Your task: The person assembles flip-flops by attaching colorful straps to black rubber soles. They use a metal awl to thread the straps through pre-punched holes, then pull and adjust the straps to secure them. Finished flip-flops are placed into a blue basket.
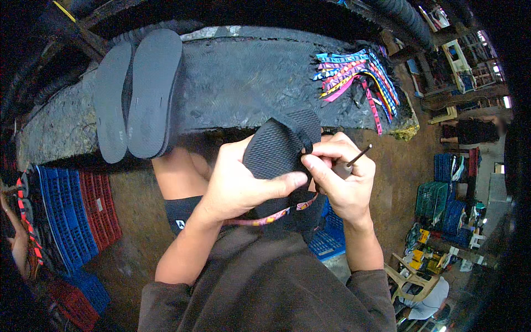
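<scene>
My left hand grips a black flip-flop sole with a ridged surface, thumb lying across it and fingers hidden behind. A black strap rises from the sole near its right edge. My right hand pinches at that strap with thumb and forefinger, while a thin pointed tool like an awl is tucked in the same hand, its metal tip sticking out to the right. A patterned pink and yellow strap hangs below the sole, over my lap.
Grey soles lie on the dark worn bench at left. A bundle of colourful patterned straps lies at its right end. Blue crates and red crates stand at left. Other people and a chair are at right.
</scene>
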Available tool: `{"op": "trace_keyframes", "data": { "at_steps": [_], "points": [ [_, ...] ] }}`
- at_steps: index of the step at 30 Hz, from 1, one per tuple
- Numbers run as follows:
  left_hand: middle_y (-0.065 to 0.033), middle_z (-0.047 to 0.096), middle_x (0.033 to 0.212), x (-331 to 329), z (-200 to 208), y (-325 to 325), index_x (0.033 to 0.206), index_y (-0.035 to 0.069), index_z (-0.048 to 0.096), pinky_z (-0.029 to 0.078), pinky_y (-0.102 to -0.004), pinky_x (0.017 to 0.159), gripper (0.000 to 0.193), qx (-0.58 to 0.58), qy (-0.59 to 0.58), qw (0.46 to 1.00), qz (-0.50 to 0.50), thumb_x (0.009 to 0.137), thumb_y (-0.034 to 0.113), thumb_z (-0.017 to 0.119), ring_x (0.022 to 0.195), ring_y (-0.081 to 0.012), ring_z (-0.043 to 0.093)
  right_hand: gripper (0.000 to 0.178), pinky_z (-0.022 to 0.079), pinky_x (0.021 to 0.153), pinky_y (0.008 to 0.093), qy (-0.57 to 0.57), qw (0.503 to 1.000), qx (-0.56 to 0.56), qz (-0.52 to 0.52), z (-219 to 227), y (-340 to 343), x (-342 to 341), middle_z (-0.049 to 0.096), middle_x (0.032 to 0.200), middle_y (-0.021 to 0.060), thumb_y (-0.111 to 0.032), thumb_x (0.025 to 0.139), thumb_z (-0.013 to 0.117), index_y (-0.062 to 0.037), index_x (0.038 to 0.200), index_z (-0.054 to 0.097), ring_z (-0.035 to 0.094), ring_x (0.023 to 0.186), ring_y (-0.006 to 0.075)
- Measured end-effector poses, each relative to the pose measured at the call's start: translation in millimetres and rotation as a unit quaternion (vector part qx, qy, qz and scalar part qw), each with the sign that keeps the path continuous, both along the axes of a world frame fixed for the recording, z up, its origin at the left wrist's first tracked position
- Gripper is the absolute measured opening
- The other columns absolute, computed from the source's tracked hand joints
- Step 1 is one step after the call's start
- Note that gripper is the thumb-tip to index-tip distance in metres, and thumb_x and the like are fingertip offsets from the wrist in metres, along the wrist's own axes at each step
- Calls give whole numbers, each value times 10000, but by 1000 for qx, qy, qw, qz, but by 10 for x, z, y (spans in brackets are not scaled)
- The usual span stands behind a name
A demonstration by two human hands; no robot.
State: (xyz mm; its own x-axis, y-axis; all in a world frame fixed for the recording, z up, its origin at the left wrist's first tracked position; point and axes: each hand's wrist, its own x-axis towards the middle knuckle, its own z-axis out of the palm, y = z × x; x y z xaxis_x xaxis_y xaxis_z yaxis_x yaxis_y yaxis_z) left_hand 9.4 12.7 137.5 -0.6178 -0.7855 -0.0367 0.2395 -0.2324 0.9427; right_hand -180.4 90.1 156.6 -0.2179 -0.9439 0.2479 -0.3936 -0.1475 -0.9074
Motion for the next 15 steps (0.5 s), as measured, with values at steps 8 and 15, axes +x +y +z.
{"op": "trace_keyframes", "data": {
  "at_steps": [8,15],
  "points": [
    [-23,761,919,-39,-490,-69,1000,-28,758,566,-275,728,186,54,-69,990,111,866,57,856,805,-85,676,286,508,783,315,118,991,67,8,-88,-119,91,683,1007,95,-54,914,777,0,1187,708,643,871,187],
    [-127,772,1051,1,-1210,-285,1107,-51,728,619,-356,822,250,265,-17,948,175,868,-41,802,895,-201,748,431,547,870,428,222,953,199,50,-493,-50,374,632,1140,203,-121,1057,606,-3,1466,542,661,959,344]
  ]
}}
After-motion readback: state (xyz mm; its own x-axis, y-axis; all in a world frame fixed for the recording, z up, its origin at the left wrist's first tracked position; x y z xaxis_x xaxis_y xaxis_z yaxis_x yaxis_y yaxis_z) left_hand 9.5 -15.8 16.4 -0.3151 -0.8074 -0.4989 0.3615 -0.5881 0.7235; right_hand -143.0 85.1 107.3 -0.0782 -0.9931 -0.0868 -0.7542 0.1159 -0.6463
